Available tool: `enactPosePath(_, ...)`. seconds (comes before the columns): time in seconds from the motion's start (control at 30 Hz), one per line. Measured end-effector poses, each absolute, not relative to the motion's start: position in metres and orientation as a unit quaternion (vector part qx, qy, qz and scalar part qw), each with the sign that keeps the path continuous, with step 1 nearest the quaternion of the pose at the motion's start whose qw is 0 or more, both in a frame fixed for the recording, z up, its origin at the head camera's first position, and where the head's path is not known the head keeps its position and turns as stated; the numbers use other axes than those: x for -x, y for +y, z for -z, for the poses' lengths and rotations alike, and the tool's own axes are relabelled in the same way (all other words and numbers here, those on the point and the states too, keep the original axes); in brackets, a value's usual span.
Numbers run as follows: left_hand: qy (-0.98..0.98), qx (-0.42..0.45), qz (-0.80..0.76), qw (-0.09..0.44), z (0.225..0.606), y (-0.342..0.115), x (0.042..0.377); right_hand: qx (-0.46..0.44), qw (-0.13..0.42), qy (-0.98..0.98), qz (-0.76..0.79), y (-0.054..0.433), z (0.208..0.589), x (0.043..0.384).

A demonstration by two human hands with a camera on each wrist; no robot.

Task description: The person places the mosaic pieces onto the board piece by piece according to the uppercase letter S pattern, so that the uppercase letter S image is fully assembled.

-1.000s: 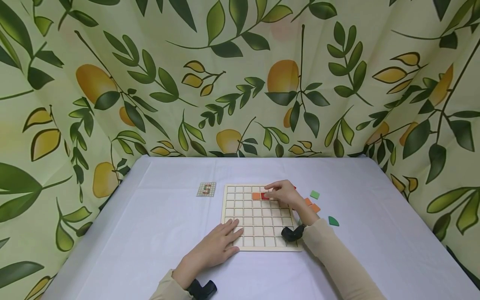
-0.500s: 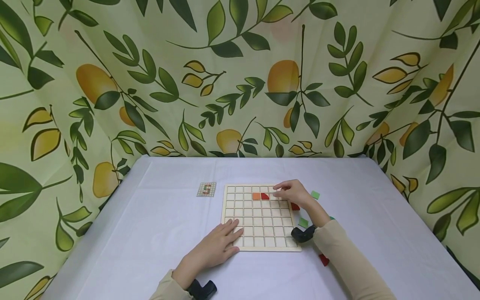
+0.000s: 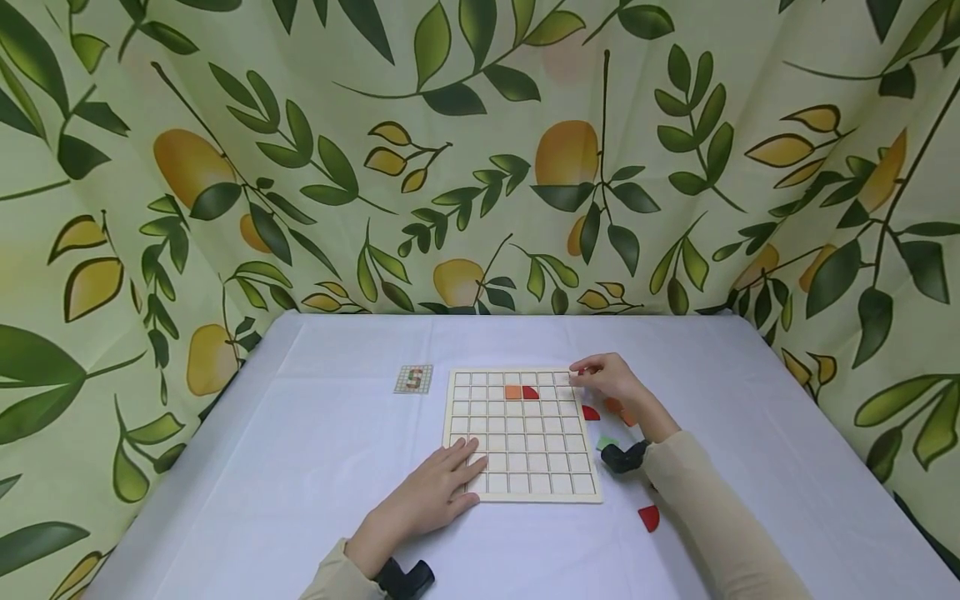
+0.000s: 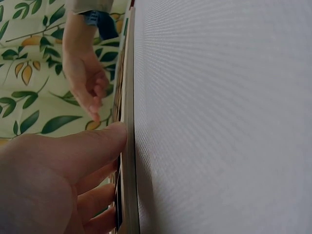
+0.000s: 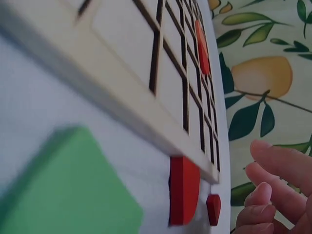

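A pale wooden grid board [image 3: 517, 442] lies on the table, with an orange square [image 3: 513, 392] and a red quarter-circle piece [image 3: 530, 392] side by side in its second row. My left hand [image 3: 438, 486] rests on the board's near left edge, fingers straight; in the left wrist view the thumb [image 4: 105, 144] lies along the rim. Off the far right corner, my right hand [image 3: 611, 379] hovers with loosely bent fingers and nothing visible between them. Near its fingertips a small red piece [image 5: 213, 209] lies by the corner. Another red quarter-circle [image 3: 591, 413] sits against the right edge.
Right of the board are orange pieces [image 3: 628, 418] partly under the right wrist, a green square [image 3: 606, 442] and a red quarter-circle [image 3: 649, 518] nearer the front. A small pattern card [image 3: 413, 379] lies left of the board. A leaf-print curtain [image 3: 480, 167] hangs behind the table.
My right hand has left the red quarter-circle on the board and moved right, past the far right corner. The red piece stays beside the orange square. My left hand has not moved.
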State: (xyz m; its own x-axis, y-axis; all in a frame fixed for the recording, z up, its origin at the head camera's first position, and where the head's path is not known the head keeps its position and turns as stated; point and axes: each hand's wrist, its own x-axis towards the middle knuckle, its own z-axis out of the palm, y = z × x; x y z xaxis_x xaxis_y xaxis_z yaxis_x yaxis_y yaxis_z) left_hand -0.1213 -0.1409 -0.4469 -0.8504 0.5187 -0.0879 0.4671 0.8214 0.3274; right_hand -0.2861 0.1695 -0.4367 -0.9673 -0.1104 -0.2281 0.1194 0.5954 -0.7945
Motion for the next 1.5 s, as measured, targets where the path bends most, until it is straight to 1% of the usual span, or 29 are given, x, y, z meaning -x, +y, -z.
enactPosePath(0.23,0.949,-0.263,-0.149,0.085,0.449,-0.142,0.121,0.017,0.136,0.886,0.443,0.178,0.438,0.291)
enactPosePath(0.53,0.949,-0.265,-0.144,0.088,0.449,-0.142,0.121,0.068,0.134,0.900,0.410,0.190,0.441,0.301)
enactPosePath(0.93,0.948,-0.266,-0.148,0.090,0.448,-0.141,0.121,0.115,0.158,0.904,0.380,0.199,0.446,0.313)
enactPosePath(1.2,0.948,-0.270,-0.148,0.082,0.449,-0.142,0.121,0.095,0.160,0.903,0.387,0.200,0.448,0.314)
enactPosePath(1.5,0.949,-0.267,-0.148,0.082,0.449,-0.142,0.121,0.064,0.149,0.909,0.384,0.201,0.449,0.313)
